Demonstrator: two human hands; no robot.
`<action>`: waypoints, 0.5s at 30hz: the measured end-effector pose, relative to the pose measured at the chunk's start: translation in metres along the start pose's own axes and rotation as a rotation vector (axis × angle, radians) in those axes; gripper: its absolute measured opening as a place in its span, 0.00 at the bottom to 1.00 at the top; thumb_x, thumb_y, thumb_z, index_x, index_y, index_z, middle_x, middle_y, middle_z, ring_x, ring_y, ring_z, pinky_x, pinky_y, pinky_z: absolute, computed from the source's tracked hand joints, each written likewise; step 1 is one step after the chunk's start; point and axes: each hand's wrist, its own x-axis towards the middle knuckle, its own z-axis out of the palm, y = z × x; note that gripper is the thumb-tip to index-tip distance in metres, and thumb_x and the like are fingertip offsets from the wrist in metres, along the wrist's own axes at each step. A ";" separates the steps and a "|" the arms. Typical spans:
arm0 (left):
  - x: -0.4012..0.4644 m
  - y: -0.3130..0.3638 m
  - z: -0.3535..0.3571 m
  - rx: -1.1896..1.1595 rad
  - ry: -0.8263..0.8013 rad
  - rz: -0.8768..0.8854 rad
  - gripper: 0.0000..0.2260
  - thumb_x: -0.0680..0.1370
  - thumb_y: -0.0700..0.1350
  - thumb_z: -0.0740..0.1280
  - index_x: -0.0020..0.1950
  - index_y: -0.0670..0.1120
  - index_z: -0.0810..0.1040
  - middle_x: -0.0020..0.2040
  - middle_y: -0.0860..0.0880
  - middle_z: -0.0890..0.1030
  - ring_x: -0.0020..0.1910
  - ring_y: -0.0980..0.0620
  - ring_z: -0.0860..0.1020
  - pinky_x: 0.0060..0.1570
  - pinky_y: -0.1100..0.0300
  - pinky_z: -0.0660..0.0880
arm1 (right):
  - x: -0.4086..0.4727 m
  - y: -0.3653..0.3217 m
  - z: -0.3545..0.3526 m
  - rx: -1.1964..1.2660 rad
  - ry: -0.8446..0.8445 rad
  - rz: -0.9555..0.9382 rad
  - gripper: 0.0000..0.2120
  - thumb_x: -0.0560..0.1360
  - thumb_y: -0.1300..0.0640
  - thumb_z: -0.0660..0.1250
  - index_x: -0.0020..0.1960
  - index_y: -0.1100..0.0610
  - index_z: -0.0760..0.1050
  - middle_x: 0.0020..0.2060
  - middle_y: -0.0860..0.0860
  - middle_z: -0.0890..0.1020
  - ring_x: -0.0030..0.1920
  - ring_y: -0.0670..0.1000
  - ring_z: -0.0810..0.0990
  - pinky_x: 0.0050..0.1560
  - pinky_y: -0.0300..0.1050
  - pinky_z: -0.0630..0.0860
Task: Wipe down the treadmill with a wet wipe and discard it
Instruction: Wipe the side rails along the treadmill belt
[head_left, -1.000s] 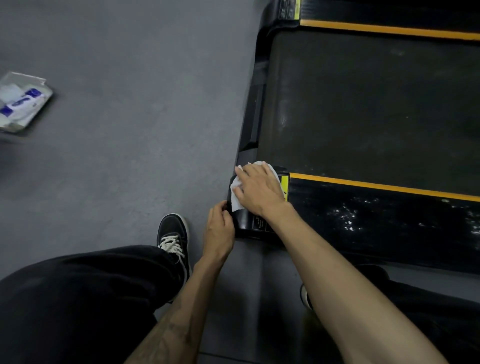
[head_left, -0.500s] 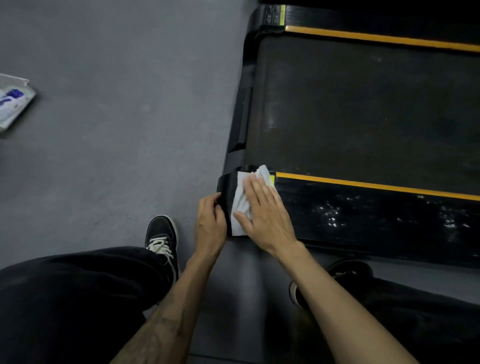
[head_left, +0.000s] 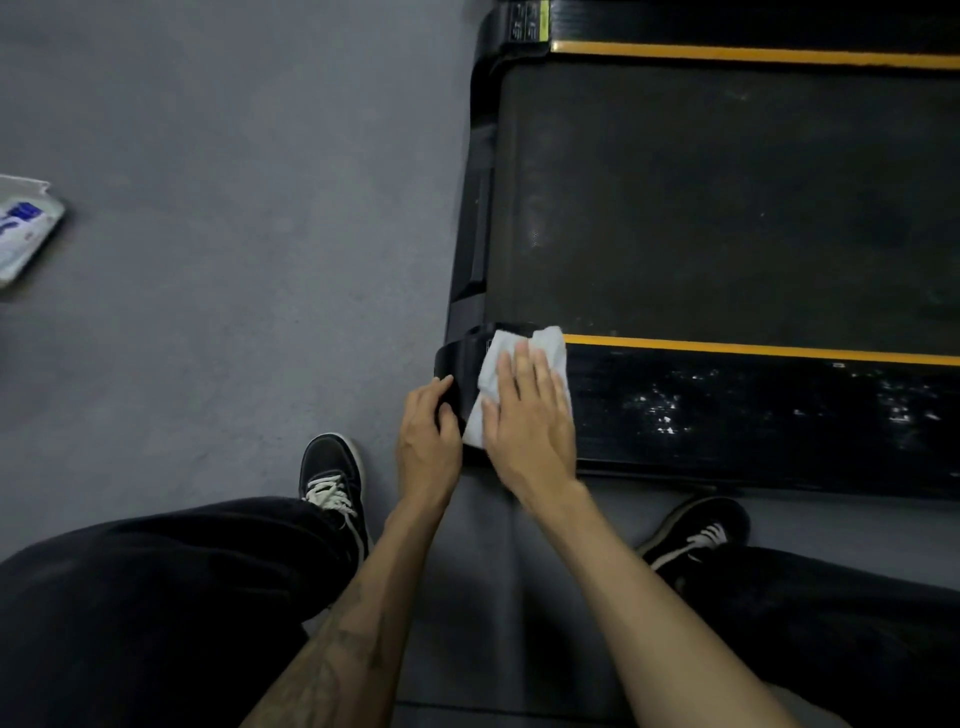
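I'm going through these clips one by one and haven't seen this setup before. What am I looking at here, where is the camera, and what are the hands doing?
There is no robot here: a person wears a camera on the head, looking down at their own arms and shoes. The black slab with orange stripes is a treadmill on a grey floor. The right hand presses a white wipe flat on the treadmill's near corner. The left hand grips that corner's edge beside it. At the far left lies a wipe pack.
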 end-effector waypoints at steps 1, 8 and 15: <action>0.000 -0.001 0.000 -0.003 -0.008 0.002 0.17 0.84 0.36 0.61 0.71 0.45 0.77 0.67 0.49 0.77 0.65 0.55 0.75 0.60 0.78 0.64 | -0.007 -0.003 0.002 -0.006 0.002 -0.044 0.31 0.83 0.46 0.45 0.81 0.58 0.62 0.81 0.58 0.61 0.81 0.58 0.59 0.80 0.56 0.58; -0.004 -0.007 -0.004 0.015 -0.085 0.021 0.19 0.84 0.36 0.60 0.75 0.46 0.75 0.74 0.48 0.74 0.73 0.53 0.72 0.71 0.63 0.66 | -0.009 0.033 -0.004 -0.009 0.026 -0.112 0.28 0.84 0.45 0.47 0.81 0.53 0.65 0.80 0.54 0.63 0.80 0.56 0.62 0.79 0.56 0.60; -0.009 -0.004 -0.013 0.054 -0.185 -0.004 0.20 0.86 0.39 0.59 0.78 0.48 0.71 0.80 0.49 0.68 0.78 0.54 0.65 0.73 0.65 0.59 | -0.028 0.022 0.001 -0.068 0.001 -0.299 0.28 0.84 0.45 0.47 0.81 0.53 0.64 0.80 0.54 0.64 0.80 0.57 0.63 0.77 0.55 0.56</action>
